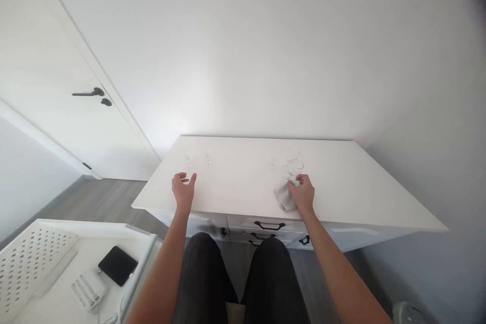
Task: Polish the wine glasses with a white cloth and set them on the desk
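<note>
My right hand (304,193) rests on the white dresser top (353,182) and grips a crumpled white cloth (284,196) under its fingers. Just beyond the cloth are faint wet marks and a ring-shaped water spot (295,164). My left hand (184,190) hovers near the dresser's front left edge with its fingers loosely spread, holding nothing. More faint droplets (197,158) lie beyond it.
Black drawer handles (269,225) show on the dresser front below my hands. A white perforated cart tray (38,258) at lower left holds a black flat device (118,265) and a white item. A white door with a black lever (89,93) stands at left. My knees are below.
</note>
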Demonstrator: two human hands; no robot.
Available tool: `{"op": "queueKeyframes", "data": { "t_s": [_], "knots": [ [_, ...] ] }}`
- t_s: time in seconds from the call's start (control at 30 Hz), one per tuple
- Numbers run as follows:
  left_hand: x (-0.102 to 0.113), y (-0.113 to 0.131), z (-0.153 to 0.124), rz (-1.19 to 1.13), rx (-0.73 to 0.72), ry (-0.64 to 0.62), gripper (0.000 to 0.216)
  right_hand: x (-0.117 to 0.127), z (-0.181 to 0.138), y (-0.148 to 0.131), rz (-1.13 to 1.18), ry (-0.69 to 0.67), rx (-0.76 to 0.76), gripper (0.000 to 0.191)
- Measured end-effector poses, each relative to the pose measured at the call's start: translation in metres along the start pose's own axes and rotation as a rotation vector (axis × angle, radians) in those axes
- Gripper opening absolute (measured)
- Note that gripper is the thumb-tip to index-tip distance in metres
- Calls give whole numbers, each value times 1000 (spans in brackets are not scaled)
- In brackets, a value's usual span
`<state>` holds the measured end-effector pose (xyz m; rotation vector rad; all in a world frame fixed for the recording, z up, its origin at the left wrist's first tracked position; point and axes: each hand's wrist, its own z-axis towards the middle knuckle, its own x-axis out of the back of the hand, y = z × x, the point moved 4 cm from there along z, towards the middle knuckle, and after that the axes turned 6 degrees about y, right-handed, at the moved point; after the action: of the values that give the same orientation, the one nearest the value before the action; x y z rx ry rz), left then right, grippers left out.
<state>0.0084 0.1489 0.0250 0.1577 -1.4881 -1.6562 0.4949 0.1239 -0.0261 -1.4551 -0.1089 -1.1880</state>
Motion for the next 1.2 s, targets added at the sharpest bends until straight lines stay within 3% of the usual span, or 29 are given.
{"op": "queueKeyframes", "data": {
  "t_s": [0.13, 0.27, 0.37, 0.47, 0.57, 0.63, 0.8, 0.9, 0.97, 1.07, 1.13, 1.2],
  "knots": [
    [-33, 9, 51, 1, 19, 48, 43, 0, -1, 2, 12, 35, -19, 32],
    [-60, 14, 70, -74, 36, -13, 40, -3, 0, 2, -13, 27, -29, 30],
    [-62, 16, 71, -149, 69, -24, 38, -3, 0, 0, -33, 11, -27, 30],
    [-48, 20, 61, -232, 112, -11, 37, 0, -2, -4, -46, -2, -26, 30],
    [-23, 26, 27, -315, 137, -9, 35, 4, -6, -12, -34, -10, -41, 29],
    [-5, 30, -14, -363, 138, -51, 27, 6, -9, -17, -5, -16, -66, 29],
    [38, 29, -146, -428, 153, -363, 39, 18, -32, -31, 176, -32, -150, 31],
    [62, 19, -201, -410, 198, -496, 46, 29, -79, -46, 365, -62, -179, 29],
    [72, 10, -221, -392, 252, -617, 53, 33, -134, -60, 529, -128, -181, 30],
    [81, -5, -237, -454, 341, -749, 82, 29, -236, -83, 736, -276, -169, 38],
    [86, -13, -244, -548, 401, -812, 100, 23, -297, -96, 847, -382, -152, 32],
    [95, -21, -246, -616, 465, -842, 100, 16, -338, -107, 1097, -570, -167, 35]
  ]
}}
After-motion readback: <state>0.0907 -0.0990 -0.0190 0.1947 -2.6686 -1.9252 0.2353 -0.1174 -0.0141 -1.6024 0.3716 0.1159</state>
